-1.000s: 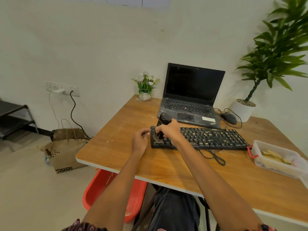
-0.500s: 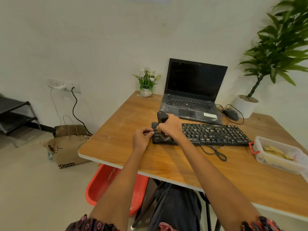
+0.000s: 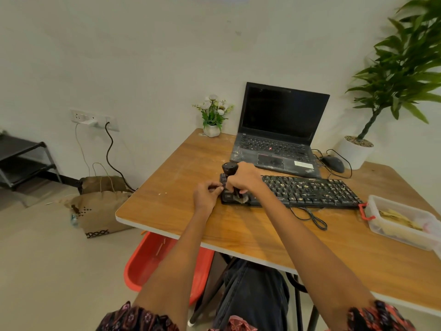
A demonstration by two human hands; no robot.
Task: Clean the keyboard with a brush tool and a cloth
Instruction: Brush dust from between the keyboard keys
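- The left hand (image 3: 206, 195) sits at the left end of the keyboard (image 3: 290, 192), its fingers curled against that edge. A second ago it was a little short of the edge; now its grip is pressed to it, steadying the keyboard as far as I can judge. Whether the fingertips pinch the casing or only touch it is too small to tell.
- The right hand (image 3: 244, 177), just right of the left hand and over the keyboard's left end, is clamped round the brush tool (image 3: 232, 180). Its dark handle top stands upright above the knuckles.
- The pale bristles, below the hand, rest on the keys at the keyboard's front-left corner; a second ago they sat slightly further back on the same end.
- So brushing is under way, and only at the left end. The keys right of the hand, out to the keyboard's right end, carry pale specks, so most of the sweep looks undone.
- No cloth shows anywhere on the surface (image 3: 191, 175); wiping has not begun.
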